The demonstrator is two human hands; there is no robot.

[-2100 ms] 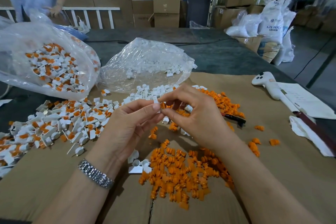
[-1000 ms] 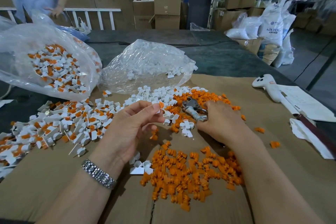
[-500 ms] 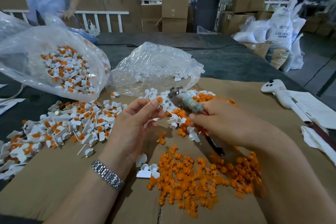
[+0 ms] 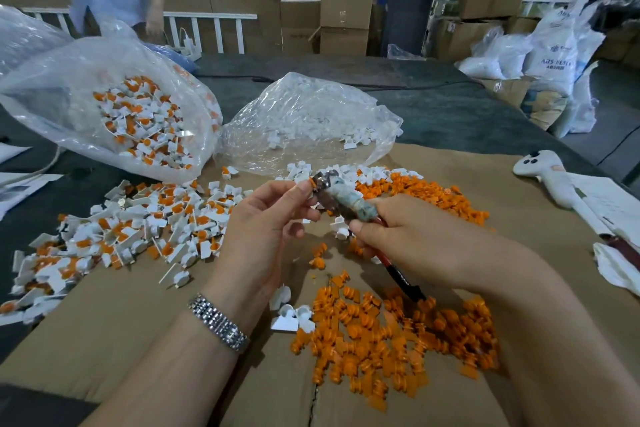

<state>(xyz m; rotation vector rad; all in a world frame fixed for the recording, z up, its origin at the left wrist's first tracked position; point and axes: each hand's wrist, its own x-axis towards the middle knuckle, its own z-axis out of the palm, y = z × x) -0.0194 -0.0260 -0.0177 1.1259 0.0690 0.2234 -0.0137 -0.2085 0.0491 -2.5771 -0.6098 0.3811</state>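
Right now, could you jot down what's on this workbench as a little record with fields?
Right hand: grips a tape-wrapped tool with red and black handles
Left hand: pinches a small piece at the tool's tip, orange showing
Near pile: loose orange plugs
Left pile: white caps with orange inserts
Bags: clear bag of similar pieces, far left; second clear bag holding a few white pieces
Surface: cardboard sheet

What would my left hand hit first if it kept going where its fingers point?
Probably the head of the pliers your right hand grips, just past the small piece the left hand pinches; depth unclear.
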